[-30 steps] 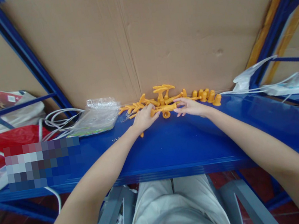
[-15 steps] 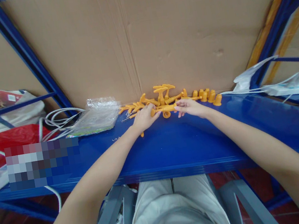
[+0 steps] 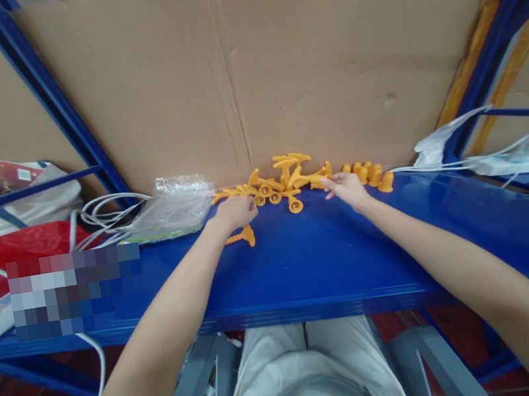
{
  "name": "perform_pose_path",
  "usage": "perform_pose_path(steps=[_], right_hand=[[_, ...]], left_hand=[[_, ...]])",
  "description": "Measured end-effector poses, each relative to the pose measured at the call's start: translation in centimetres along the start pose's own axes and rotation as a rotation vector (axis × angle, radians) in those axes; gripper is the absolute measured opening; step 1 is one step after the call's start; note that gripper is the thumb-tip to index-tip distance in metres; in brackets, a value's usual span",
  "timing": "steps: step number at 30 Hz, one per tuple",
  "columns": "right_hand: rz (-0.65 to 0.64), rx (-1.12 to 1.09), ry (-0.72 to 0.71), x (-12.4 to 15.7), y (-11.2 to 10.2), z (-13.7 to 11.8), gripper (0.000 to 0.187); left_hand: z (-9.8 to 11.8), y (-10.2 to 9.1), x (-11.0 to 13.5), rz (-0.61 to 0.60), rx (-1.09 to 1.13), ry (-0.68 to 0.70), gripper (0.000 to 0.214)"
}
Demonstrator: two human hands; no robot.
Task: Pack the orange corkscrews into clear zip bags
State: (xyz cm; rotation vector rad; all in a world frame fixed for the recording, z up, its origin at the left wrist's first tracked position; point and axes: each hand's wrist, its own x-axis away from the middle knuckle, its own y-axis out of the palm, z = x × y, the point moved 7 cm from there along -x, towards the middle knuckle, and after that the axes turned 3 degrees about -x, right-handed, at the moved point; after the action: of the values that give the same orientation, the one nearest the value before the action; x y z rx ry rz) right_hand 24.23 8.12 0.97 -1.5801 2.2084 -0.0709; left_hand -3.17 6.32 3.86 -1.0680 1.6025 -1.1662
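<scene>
My left hand [image 3: 235,212] is closed at the left of a pile of orange-yellow plastic parts; its curled fingers hide whatever is in them. A T-handled screw peg [image 3: 249,235] lies just below that hand. My right hand [image 3: 349,188] pinches an orange-yellow sleeve [image 3: 316,183] at the pile's right side. Between the hands, more T-handled screw pegs [image 3: 284,167] lie heaped against the cardboard. Several hollow pieces show open round ends towards me, one of them a cup-shaped piece [image 3: 295,204] nearest the front.
Several orange-yellow caps [image 3: 385,183] stand in a row right of my right hand. A clear plastic packet [image 3: 170,209] and looped white cables [image 3: 96,214] lie left. Cardboard [image 3: 297,59] backs the blue table [image 3: 315,263]. A power strip [image 3: 528,153] sits far right.
My hands have moved apart, the left one leftwards and the right one slightly right. The long orange-yellow piece between them is no longer there, and the pile's hollow ends now show.
</scene>
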Motion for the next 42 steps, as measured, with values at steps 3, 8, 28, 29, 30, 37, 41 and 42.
perform_pose_path(steps=[3,8,28,29,30,37,41,42], right_hand=[[-0.003,0.113,0.044,0.1,0.5,0.9,0.024],[-0.049,0.303,0.006,0.6,1.1,0.5,0.035],[-0.23,0.861,-0.2,3.3,4.1,-1.2,0.053],[-0.233,0.863,-0.196,3.2,4.1,-1.1,0.053],[-0.236,0.863,-0.193,3.2,4.1,-1.0,0.053],[-0.243,0.862,-0.185,3.4,4.1,-0.9,0.053],[-0.249,0.888,-0.187,3.8,4.1,-1.1,0.051],[-0.249,0.893,-0.189,3.9,4.1,-1.2,0.049]], left_hand=[[-0.5,0.4,0.0,-0.075,-0.055,-0.009,0.04],[-0.2,0.5,0.3,-0.151,-0.095,-0.004,0.042],[1.5,2.5,-0.4,-0.167,-0.03,0.153,0.037],[1.5,2.4,-0.3,-0.172,-0.033,0.151,0.037],[1.5,2.4,-0.2,-0.177,-0.038,0.143,0.037],[0.4,1.7,0.0,-0.188,-0.081,0.081,0.039],[-0.4,1.3,0.1,-0.156,-0.06,0.069,0.044],[-0.8,1.1,0.2,-0.122,-0.054,0.056,0.046]])
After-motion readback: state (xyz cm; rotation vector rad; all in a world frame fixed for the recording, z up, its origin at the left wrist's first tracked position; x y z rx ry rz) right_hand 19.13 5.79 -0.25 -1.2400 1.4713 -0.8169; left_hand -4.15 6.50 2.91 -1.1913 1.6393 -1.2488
